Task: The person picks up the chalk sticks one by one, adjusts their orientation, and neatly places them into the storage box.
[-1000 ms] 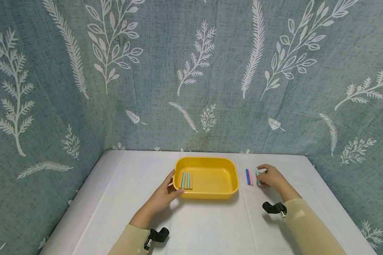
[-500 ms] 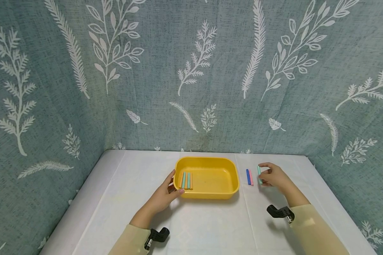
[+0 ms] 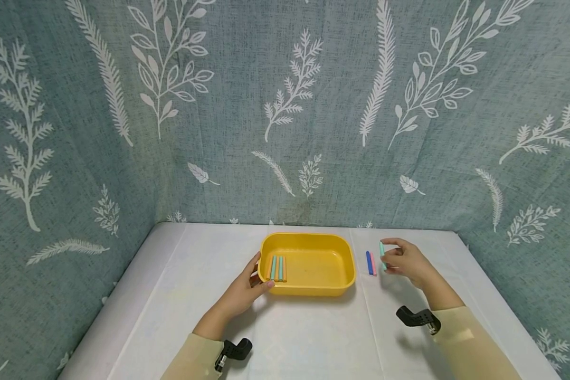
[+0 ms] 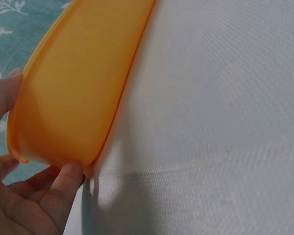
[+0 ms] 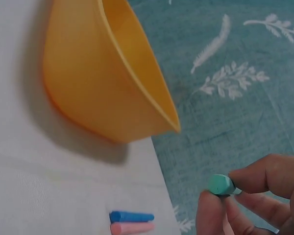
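A yellow plastic tray [image 3: 318, 290] stands on the table, and my left hand [image 3: 242, 290] grips its left end, thumb at the near corner and fingers along the side. The left wrist view shows these fingers [image 4: 61, 193] around the tray's end. Several orange and mint-green chalk sticks [image 3: 280, 268] lie side by side in the tray's left part. To the right of the tray, my right hand [image 3: 408, 264] pinches a mint-green chalk stick [image 5: 221, 184] between thumb and fingers, raised off the table. Just left of it lie a blue chalk stick [image 3: 369, 263] and a pink chalk stick [image 3: 373, 265].
A white cloth covers the table [image 3: 313, 338]. Grey-green fabric with white leaf prints [image 3: 285, 105] hangs behind it and on both sides. Each wrist wears a black camera mount [image 3: 418, 318].
My right hand has lifted the mint-green chalk stick from the table and drawn it slightly left, towards the blue and pink ones. The left hand and the tray have stayed put.
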A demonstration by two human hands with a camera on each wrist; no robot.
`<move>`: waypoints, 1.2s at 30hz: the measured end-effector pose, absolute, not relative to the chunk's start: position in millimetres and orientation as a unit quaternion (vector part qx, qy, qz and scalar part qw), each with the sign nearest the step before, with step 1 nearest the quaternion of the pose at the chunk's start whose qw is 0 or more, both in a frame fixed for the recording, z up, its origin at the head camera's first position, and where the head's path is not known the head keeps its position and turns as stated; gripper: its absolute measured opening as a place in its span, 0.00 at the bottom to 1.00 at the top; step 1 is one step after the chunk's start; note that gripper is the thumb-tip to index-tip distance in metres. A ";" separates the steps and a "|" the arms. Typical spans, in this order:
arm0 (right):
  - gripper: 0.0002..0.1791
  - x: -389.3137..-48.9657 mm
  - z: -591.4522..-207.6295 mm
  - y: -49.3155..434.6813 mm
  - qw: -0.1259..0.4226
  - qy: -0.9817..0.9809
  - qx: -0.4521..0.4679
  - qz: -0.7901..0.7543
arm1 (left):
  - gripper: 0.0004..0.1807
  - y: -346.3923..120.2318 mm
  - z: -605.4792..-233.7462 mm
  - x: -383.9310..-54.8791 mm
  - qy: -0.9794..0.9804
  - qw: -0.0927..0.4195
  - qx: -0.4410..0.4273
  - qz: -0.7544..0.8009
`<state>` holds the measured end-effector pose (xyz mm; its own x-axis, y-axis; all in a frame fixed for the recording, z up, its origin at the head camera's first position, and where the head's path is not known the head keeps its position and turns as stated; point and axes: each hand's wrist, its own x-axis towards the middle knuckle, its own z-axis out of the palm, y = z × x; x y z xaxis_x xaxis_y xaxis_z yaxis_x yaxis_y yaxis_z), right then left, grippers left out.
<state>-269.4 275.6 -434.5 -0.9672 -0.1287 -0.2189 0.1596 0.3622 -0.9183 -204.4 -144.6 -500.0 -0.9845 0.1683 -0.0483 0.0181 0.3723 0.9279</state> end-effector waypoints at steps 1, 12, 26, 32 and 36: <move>0.34 -269.2 -433.7 274.0 0.129 0.813 0.010 -0.568 | 0.51 -144.6 -500.3 -204.5 0.825 0.068 0.057 0.558; 0.34 -267.5 -426.1 254.6 0.144 0.778 -0.004 -0.611 | 0.51 -144.5 -501.5 -204.7 0.820 0.071 0.061 0.564; 0.34 -269.2 -417.6 215.3 0.160 0.741 -0.017 -0.652 | 0.51 -142.5 -498.7 -206.5 0.828 0.074 0.061 0.553; 0.34 -271.2 -412.2 194.5 0.178 0.728 -0.018 -0.662 | 0.51 -143.5 -498.1 -207.3 0.825 0.070 0.064 0.558; 0.33 -272.6 -411.9 179.9 0.187 0.717 -0.027 -0.671 | 0.51 -144.1 -497.3 -205.5 0.818 0.069 0.065 0.567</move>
